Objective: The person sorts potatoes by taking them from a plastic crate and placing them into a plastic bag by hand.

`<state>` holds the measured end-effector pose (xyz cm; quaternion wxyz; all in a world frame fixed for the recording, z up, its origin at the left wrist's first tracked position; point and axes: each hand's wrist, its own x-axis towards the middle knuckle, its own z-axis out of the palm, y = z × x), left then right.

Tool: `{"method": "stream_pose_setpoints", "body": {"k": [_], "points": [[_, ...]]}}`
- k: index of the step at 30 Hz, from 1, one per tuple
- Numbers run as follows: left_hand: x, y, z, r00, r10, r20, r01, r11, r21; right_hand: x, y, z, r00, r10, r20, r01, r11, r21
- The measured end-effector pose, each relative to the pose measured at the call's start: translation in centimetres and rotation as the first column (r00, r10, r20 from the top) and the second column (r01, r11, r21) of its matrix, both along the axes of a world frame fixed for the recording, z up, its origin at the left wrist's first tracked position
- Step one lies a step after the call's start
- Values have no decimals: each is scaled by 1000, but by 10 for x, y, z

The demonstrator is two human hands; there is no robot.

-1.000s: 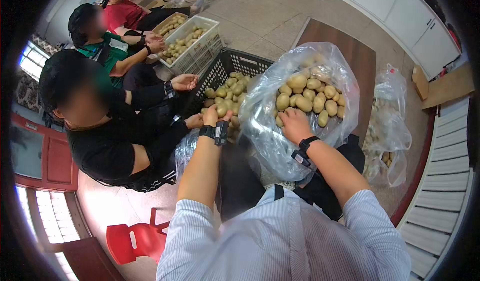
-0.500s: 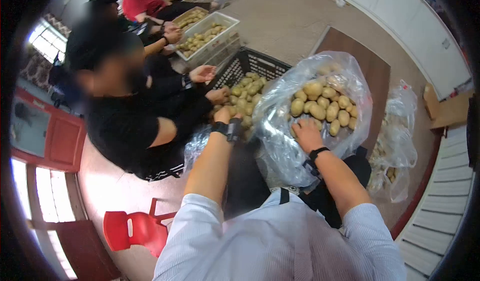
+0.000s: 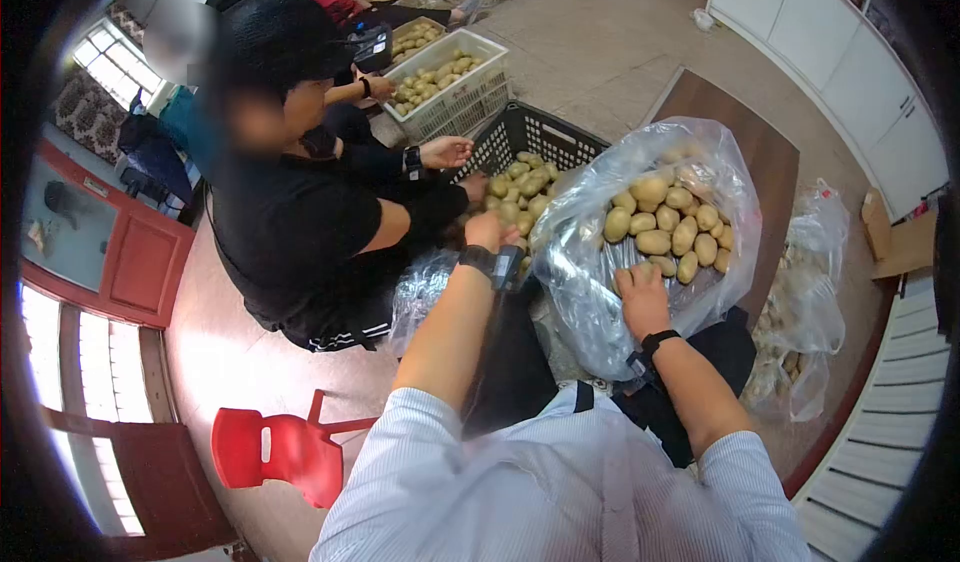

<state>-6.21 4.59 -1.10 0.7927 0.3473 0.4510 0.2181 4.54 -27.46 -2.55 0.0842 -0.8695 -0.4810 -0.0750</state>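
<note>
My left hand [image 3: 490,231] reaches over the potatoes [image 3: 518,184] in a black plastic crate [image 3: 552,142]. Its fingers look stretched out, slightly blurred, with no potato visible in them. Inside a large clear plastic bag [image 3: 583,252] on my right, several potatoes [image 3: 684,237] lie heaped at the far side. My right hand [image 3: 643,300] rests on the near inside of this bag, fingers extended and lying on the plastic, just short of the heap. Both my wrists wear dark bands.
A co-worker in black [image 3: 300,252] sits at my left with hands at the crate. Behind stands a white crate [image 3: 470,87] of potatoes, with other people beyond. A brown board [image 3: 740,127] lies under the bag. Filled plastic bags [image 3: 800,307] lie right; a red chair [image 3: 300,457] stands lower left.
My right hand has drawn back from the potatoes onto the bag's plastic. My left hand remains over the crate. The view has shifted, so the scene sits further right.
</note>
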Motion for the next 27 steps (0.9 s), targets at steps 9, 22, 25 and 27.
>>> {"method": "stream_pose_setpoints", "body": {"k": [9,22,25,27], "points": [[11,1,-21,990,-136,32,136,991,6,0,-4,-8,1000,-3,8,3,1000,29],[11,-18,13,988,-153,-20,153,988,27,-1,-3,-3,999,-30,13,31,999,-9],[13,-27,22,991,-134,-2,134,991,29,0,-4,-4,1000,-26,-14,26,1000,11],[13,-30,22,980,-198,-9,198,978,59,1,-4,-6,999,-28,-26,29,1000,8]]}}
